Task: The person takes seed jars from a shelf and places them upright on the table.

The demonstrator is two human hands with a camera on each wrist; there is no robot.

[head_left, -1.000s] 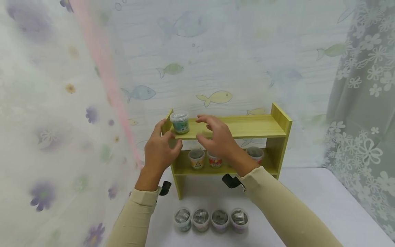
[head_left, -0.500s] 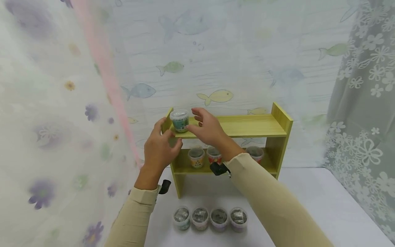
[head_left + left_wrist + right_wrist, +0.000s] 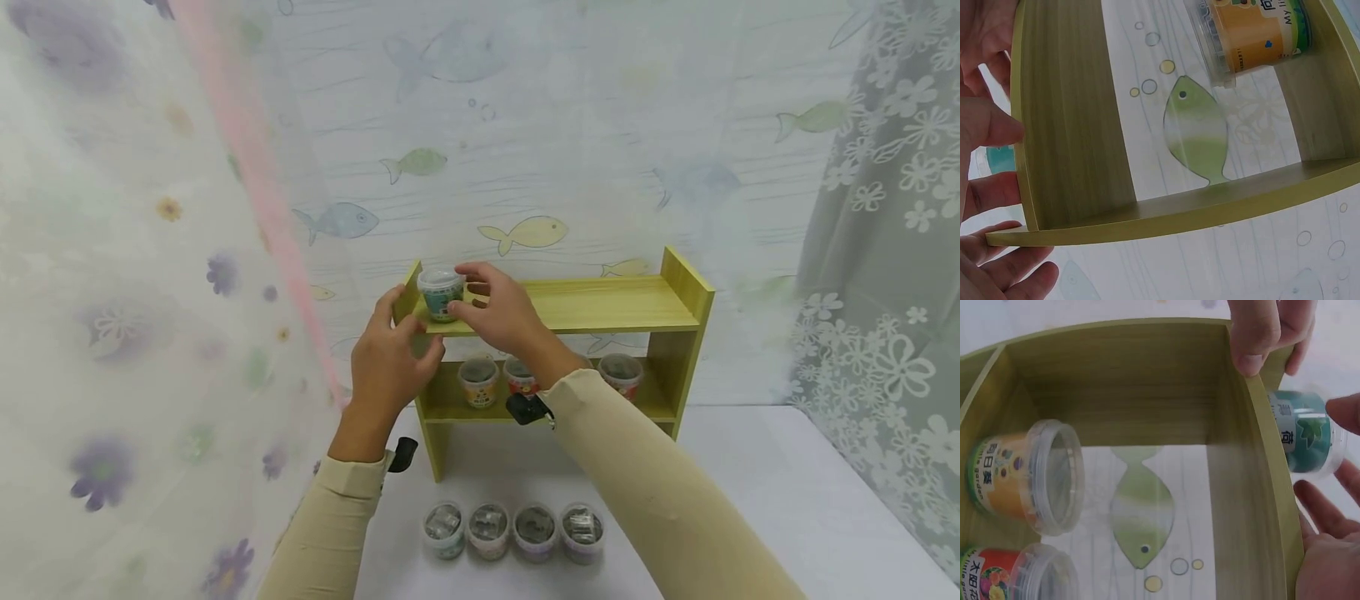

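Pinches the teal tub [image 3: 440, 292], roughly upright left of the head view's centre, from its right with the right hand [image 3: 501, 308], the nearer grip; clasps the yellow shelf's [image 3: 600, 307] left end with the left hand [image 3: 388, 358].

Atop the shelf [image 3: 607, 304], free room runs from the right hand [image 3: 495, 310] to the right panel [image 3: 686, 287]; the green cup [image 3: 438, 297] is hemmed between that hand and the left hand [image 3: 386, 362], open overhead. Below, the orange cup [image 3: 478, 385] and red cups [image 3: 621, 377] stand in the way, with a gap over their lids. The front cups [image 3: 535, 533] block a low approach, with room farther right.
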